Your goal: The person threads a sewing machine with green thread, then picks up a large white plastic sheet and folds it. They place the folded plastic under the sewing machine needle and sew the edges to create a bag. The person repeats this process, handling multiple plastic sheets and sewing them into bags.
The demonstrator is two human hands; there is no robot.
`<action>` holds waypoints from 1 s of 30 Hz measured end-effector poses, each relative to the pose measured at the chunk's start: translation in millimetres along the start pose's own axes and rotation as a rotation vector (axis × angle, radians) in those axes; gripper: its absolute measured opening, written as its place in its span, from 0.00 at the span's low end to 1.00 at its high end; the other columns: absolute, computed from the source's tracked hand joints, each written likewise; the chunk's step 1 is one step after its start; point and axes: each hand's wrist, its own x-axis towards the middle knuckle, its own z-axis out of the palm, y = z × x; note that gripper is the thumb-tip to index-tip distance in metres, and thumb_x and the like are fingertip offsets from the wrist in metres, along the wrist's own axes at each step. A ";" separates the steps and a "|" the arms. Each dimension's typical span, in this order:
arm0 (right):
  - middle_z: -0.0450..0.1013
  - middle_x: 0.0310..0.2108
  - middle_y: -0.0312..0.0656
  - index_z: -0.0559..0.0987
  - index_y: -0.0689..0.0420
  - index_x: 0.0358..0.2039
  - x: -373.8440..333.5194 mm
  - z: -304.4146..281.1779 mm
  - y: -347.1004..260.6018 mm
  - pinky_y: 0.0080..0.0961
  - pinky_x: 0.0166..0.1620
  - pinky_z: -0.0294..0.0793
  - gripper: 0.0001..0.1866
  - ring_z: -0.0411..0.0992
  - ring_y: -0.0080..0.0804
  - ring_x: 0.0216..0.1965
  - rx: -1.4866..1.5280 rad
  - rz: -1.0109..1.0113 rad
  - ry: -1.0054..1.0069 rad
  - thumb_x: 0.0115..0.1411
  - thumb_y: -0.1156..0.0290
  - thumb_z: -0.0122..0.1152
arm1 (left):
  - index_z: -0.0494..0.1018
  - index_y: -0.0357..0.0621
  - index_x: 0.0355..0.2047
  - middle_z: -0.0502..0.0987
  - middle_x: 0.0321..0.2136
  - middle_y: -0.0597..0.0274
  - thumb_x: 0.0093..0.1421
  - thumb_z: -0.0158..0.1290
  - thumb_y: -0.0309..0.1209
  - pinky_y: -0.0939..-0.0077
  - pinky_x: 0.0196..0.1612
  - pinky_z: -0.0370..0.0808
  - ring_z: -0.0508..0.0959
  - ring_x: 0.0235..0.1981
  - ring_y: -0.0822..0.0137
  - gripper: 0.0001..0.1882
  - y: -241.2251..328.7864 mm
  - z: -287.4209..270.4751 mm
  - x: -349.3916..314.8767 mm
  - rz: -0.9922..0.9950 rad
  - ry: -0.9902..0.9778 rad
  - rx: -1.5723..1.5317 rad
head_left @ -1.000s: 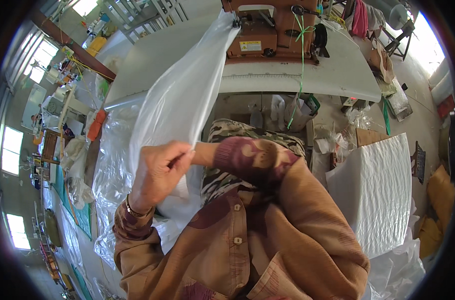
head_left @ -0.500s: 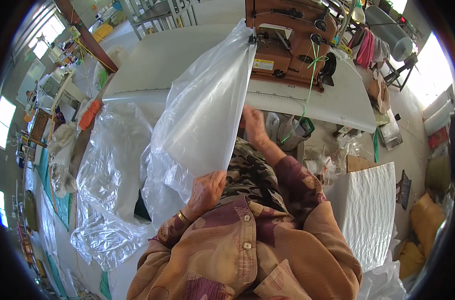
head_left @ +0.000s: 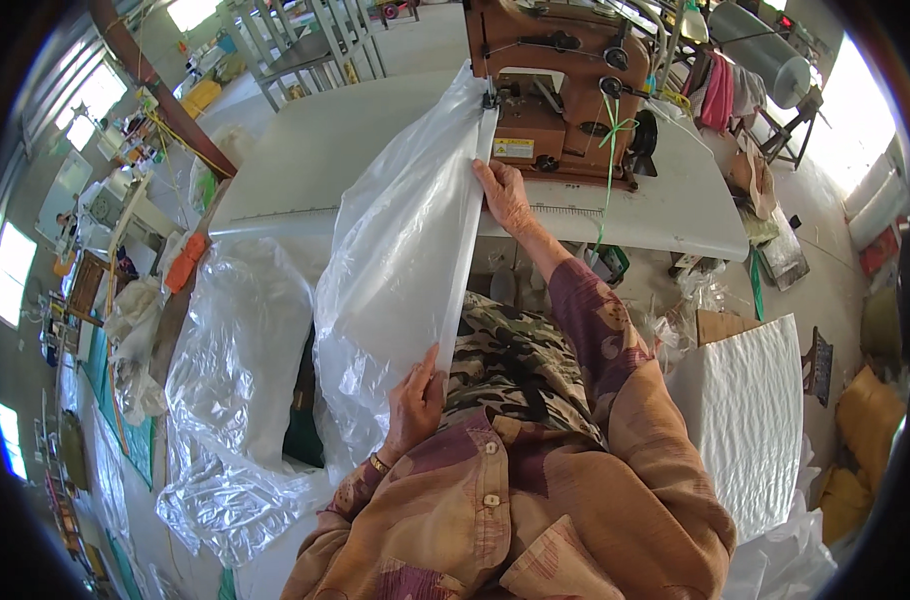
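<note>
Right hand (head_left: 502, 197) pinches the right edge of the clear plastic sheet (head_left: 395, 260); arm reaches forward over the front edge of the table (head_left: 375, 110). Left hand (head_left: 416, 405) is low on the sheet's lower right edge, index finger pointing forward, wrist bent in near the camouflage trousers (head_left: 520, 370); can't tell if it grips or just rests. Sheet runs from the needle area of the brown sewing machine (head_left: 600, 160) down over the table's front edge, left of the trousers. Containers: green-rimmed bin (head_left: 612, 262) under the front edge, right of the right forearm, mostly hidden, contents unreadable. White rippled block (head_left: 750, 430) below the front right corner; can't tell if it's a box. Film heap (head_left: 240, 340) below the front left corner.
</note>
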 end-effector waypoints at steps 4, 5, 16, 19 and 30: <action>0.71 0.20 0.34 0.78 0.66 0.33 1.2 -0.6 1.3 0.18 0.20 0.67 0.26 0.67 0.18 0.18 -0.032 0.059 -0.005 0.64 0.50 0.55 | 0.67 0.38 0.58 0.76 0.29 0.46 0.60 0.47 0.19 0.66 0.31 0.74 0.78 0.26 0.54 0.24 -1.8 4.2 3.4 0.142 -0.004 0.159; 0.71 0.16 0.36 0.79 0.67 0.30 1.6 3.0 -0.3 0.20 0.18 0.64 0.23 0.65 0.19 0.14 -0.007 0.051 0.037 0.65 0.55 0.55 | 0.67 0.38 0.58 0.76 0.29 0.46 0.60 0.46 0.19 0.65 0.31 0.74 0.78 0.27 0.53 0.24 -1.4 5.0 4.3 0.189 0.006 0.209; 0.73 0.20 0.39 0.78 0.71 0.31 19.7 -7.1 17.3 0.28 0.32 0.70 0.23 0.68 0.23 0.25 -0.004 0.014 0.155 0.64 0.58 0.55 | 0.77 0.34 0.45 0.73 0.25 0.49 0.52 0.45 0.19 0.69 0.29 0.71 0.74 0.22 0.55 0.19 9.3 21.8 46.4 0.115 -0.294 0.042; 0.73 0.20 0.41 0.78 0.72 0.30 20.6 -7.3 12.7 0.29 0.32 0.70 0.23 0.68 0.24 0.25 -0.043 0.009 0.160 0.64 0.58 0.54 | 0.78 0.34 0.42 0.72 0.24 0.50 0.52 0.46 0.19 0.67 0.29 0.71 0.74 0.22 0.54 0.18 0.2 27.0 62.9 0.161 -0.278 0.074; 0.66 0.17 0.40 0.75 0.69 0.25 20.3 -8.4 23.7 0.32 0.28 0.65 0.24 0.60 0.24 0.22 -0.003 -0.065 0.191 0.65 0.57 0.54 | 0.77 0.34 0.37 0.71 0.24 0.48 0.52 0.47 0.19 0.64 0.28 0.70 0.74 0.23 0.49 0.13 12.7 44.4 160.2 0.497 -0.171 0.193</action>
